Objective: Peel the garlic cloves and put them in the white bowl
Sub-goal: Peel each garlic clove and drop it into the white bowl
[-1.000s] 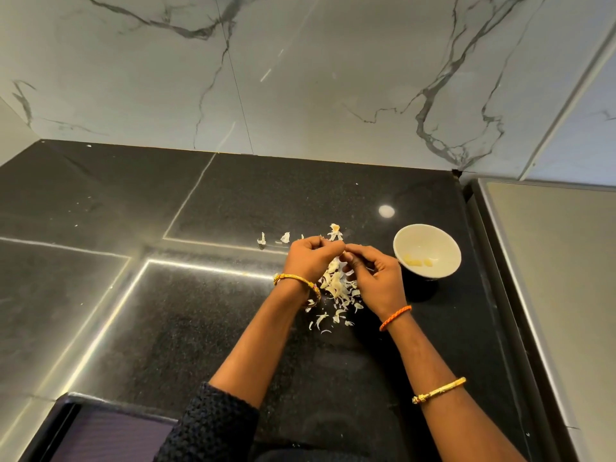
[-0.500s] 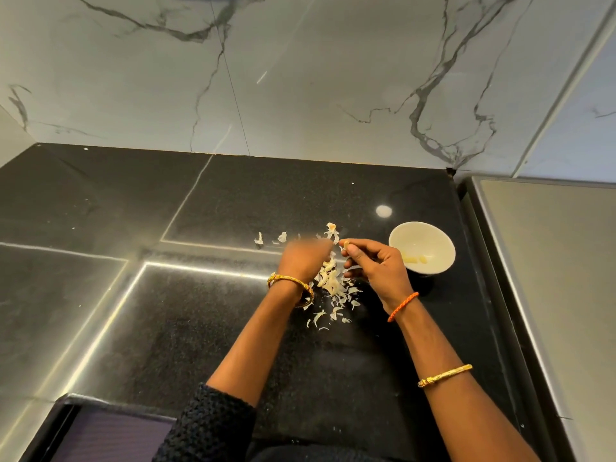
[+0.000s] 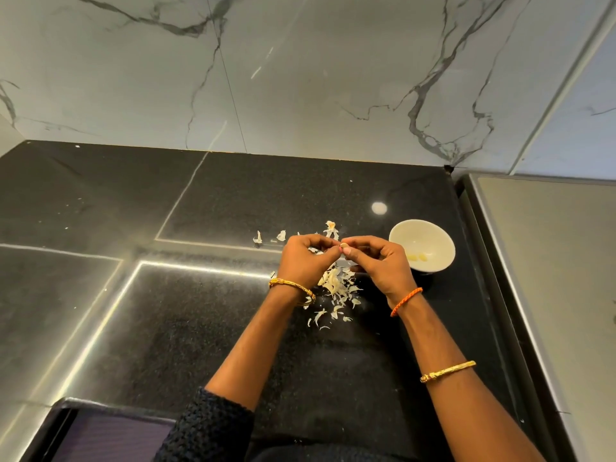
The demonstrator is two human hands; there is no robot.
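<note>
Head view: both hands meet over the black countertop, working one garlic clove.
Left hand and right hand pinch it between curled fingertips above the peel scraps; white bowl just right holds peeled cloves.

I have only 1 view, from the camera on the person's head. It looks forward and steeply down, close above the black countertop, facing the marble wall. Both forearms reach in from the bottom edge, so the hands sit near centre frame.
</note>
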